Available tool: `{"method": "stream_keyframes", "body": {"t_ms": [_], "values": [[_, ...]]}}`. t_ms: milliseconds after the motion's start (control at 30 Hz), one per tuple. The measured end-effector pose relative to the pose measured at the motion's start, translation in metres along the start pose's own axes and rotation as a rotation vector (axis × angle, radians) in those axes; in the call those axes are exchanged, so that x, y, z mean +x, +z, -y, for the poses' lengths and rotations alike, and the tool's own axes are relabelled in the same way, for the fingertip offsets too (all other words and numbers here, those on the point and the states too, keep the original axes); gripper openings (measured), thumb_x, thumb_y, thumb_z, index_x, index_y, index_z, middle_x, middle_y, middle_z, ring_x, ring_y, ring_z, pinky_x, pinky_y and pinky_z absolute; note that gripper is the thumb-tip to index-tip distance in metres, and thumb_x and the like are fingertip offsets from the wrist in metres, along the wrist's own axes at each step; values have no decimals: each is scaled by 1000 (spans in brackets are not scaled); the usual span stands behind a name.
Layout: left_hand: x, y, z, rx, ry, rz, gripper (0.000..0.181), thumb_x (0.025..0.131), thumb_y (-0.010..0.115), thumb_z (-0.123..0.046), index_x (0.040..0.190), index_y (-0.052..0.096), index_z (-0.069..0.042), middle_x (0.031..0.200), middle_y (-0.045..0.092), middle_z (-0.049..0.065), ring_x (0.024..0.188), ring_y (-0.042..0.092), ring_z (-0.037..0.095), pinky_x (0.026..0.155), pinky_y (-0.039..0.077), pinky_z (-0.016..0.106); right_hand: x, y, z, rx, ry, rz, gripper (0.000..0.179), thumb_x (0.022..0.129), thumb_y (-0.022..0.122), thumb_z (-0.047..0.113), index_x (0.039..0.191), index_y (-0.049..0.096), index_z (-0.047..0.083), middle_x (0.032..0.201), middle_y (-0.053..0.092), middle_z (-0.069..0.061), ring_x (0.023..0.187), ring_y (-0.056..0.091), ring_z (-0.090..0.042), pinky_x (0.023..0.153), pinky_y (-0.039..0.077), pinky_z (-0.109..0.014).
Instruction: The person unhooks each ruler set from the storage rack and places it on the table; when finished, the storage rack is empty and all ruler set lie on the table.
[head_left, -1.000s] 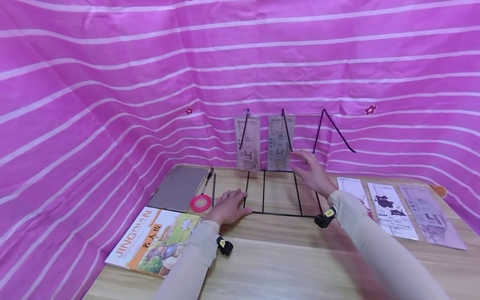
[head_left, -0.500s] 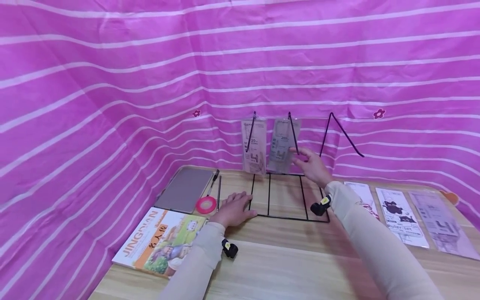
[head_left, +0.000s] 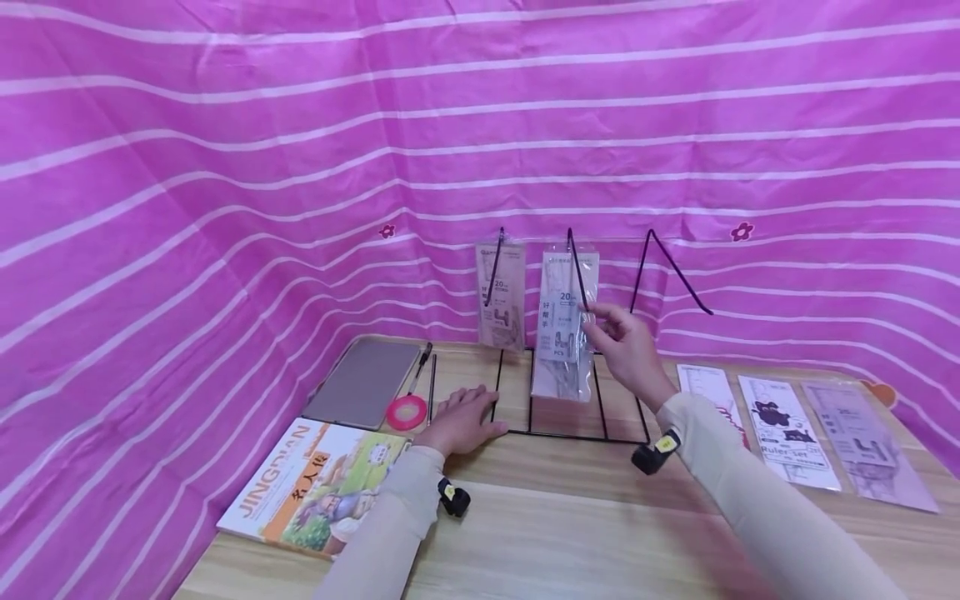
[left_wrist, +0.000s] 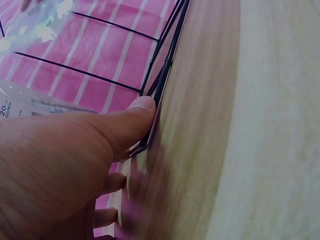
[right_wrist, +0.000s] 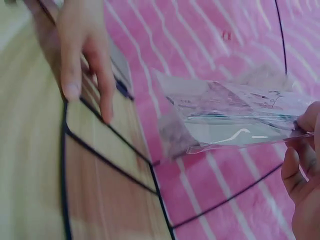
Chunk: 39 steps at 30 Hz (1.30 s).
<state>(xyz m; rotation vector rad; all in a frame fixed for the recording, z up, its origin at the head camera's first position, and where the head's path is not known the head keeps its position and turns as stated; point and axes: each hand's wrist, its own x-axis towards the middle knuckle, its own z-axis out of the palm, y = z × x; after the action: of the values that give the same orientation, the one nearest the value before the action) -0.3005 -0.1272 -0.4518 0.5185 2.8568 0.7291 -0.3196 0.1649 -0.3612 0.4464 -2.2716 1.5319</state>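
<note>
My right hand (head_left: 628, 346) pinches the right edge of a clear-packed ruler set (head_left: 558, 325), whose printed card reads "20". The pack hangs around the middle hook (head_left: 576, 271) of a black wire rack (head_left: 573, 436), its lower end tilted toward me. In the right wrist view the plastic pack (right_wrist: 235, 115) stretches out from my fingertips. My left hand (head_left: 463, 419) rests at the rack's front left base corner, fingers fairly straight, thumb (left_wrist: 135, 117) pressing on the wire. A second ruler set (head_left: 501, 304) hangs on the left hook. The right hook (head_left: 678, 271) carries nothing.
Right of the rack lie several packed ruler sets, one (head_left: 787, 429) with black cats. To the left are a grey tablet-like slab (head_left: 365, 381), a pen (head_left: 420, 367), a dark thin stick (head_left: 432, 387), a pink tape roll (head_left: 407, 412) and books (head_left: 315, 487). Pink striped cloth (head_left: 480, 125) hangs behind.
My right hand has gone from the middle hook's tip to the ruler set there and grips it. The pack has swung forward and lower. My left hand stays at the rack's corner.
</note>
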Motion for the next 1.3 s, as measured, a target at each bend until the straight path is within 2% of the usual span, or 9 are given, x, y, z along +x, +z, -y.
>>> {"method": "stream_keyframes", "body": {"t_ms": [200,267,400,667,833,933,1067,1200,1300], "values": [[1,2,2,10,-2,6,70,102,62,-53,161,44,-19,174,29,14,161,19,46,130,14,66,-39,-11,23,-105,-25,36,35,106,66,21,140,66,16,100,69,-12,76,58,-8,63,51,-18],[2,2,2,16,2,4,71,102,62,-53,161,44,-19,173,29,14,160,20,46,130,16,66,-55,-18,31,-121,-30,51,36,106,65,23,141,66,18,97,67,-11,73,56,-12,59,49,-21],[4,3,1,19,19,7,71,103,61,-54,162,42,-20,173,29,15,160,20,46,130,16,67,-87,-32,45,-131,-64,72,36,106,65,17,142,65,17,107,75,-10,78,66,-10,63,56,-22],[2,2,1,34,-1,-4,69,103,62,-49,161,43,-16,173,30,16,160,21,45,129,16,66,-136,-50,65,-123,-170,89,41,98,69,-3,138,67,8,89,74,4,68,66,-8,58,55,-23],[2,0,1,13,-4,9,70,103,61,-52,161,43,-18,174,29,14,161,20,45,130,15,67,-162,-73,66,-139,-203,84,46,93,70,-12,136,69,4,100,76,9,67,65,-6,55,53,-21],[4,0,3,24,-1,10,71,103,60,-55,162,42,-20,174,28,13,161,19,45,130,15,67,-175,-92,60,-174,-143,95,44,94,69,-11,136,69,2,112,77,14,75,69,-3,62,57,-19],[5,0,3,35,3,19,72,103,60,-56,162,41,-20,174,28,14,161,19,45,130,15,67,-193,-117,43,-269,48,116,38,100,69,3,138,68,7,119,77,18,95,72,4,75,60,-16],[5,0,3,34,-1,22,71,103,60,-55,162,41,-20,174,28,14,161,19,45,129,14,68,-210,-139,22,-415,227,143,35,104,68,22,138,70,17,122,79,4,99,67,12,75,59,-15],[4,-1,2,37,-9,21,71,103,60,-55,162,42,-20,174,28,14,161,19,45,129,14,68,-222,-153,6,-450,299,190,34,105,67,27,137,70,15,130,76,-10,97,66,11,74,59,-19]]}}
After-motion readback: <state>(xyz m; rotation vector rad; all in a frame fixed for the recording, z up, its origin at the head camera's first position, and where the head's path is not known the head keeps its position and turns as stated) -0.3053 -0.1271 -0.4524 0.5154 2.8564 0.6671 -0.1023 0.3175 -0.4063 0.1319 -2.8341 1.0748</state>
